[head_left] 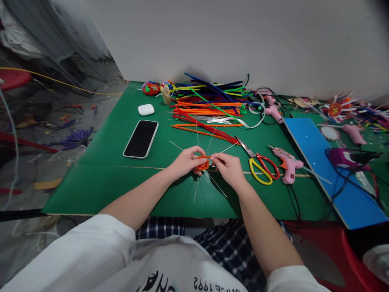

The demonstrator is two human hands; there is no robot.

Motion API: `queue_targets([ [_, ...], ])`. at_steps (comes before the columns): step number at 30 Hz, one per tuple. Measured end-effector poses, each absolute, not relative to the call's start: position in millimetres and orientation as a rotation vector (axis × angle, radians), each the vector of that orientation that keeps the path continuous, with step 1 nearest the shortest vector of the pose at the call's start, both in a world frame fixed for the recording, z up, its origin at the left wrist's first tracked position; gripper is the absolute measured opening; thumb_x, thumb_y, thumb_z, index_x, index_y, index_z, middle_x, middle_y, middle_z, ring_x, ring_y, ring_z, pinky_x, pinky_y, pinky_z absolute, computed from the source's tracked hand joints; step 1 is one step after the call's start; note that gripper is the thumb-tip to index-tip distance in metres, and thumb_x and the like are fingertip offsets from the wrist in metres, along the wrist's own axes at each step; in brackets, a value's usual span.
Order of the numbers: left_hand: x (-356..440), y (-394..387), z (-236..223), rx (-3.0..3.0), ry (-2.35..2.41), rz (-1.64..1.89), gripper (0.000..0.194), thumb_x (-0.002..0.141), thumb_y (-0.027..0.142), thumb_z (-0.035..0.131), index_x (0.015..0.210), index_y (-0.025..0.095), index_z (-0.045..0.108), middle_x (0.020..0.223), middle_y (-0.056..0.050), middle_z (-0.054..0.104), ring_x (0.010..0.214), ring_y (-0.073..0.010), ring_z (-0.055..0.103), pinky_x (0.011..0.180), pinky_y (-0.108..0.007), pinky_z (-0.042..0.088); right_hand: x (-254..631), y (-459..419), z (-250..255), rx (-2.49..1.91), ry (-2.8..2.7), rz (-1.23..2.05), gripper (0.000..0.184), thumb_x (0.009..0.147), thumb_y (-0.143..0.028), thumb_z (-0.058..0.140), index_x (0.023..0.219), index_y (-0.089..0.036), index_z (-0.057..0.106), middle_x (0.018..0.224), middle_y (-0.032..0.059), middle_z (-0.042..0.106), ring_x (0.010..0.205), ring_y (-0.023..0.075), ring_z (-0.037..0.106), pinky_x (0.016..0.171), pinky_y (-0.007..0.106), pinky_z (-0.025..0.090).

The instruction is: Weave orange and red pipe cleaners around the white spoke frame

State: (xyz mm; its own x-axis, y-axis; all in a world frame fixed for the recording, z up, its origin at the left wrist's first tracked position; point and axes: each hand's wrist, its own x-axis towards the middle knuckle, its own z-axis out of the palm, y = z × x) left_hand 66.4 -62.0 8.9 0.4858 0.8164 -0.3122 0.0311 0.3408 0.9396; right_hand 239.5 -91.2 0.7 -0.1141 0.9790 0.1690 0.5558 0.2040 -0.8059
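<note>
Between my two hands is a small orange woven pipe-cleaner piece (202, 165), with several thin pale spokes sticking out all round it. My left hand (189, 161) grips the woven piece from the left, thumb on its face and fingers curled behind. At its right edge my right hand (227, 166) pinches the orange pipe cleaner strand (208, 157) close to a spoke. Both hands are just above the green table (100, 178). Open-bladed scissors (258, 162) with red and yellow handles lie right of my right hand.
Beyond my hands lies a heap of coloured pipe cleaners (209, 105). A phone (141, 139) and a white case (146, 109) are to the left. At right are a pink glue gun (287, 162), a blue board (319, 150) and a purple device (342, 157) with black cords.
</note>
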Motion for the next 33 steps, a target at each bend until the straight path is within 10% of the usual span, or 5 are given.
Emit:
queue_targets([
  [33,68.4,-64.0,9.0,1.137,0.989,0.593,0.020,0.070,0.023,0.067,0.080,0.013,0.053,0.060,0.001,0.061,0.046,-0.0069,0.055,0.045,-0.019,0.048,251.1,-92.5,13.5,-1.351,-1.783,1.303,0.023,0.080,-0.033,0.053,0.089,-0.019,0.068,0.064,0.0004,0.063,0.057,0.0110,0.058,0.054,0.021,0.045],
])
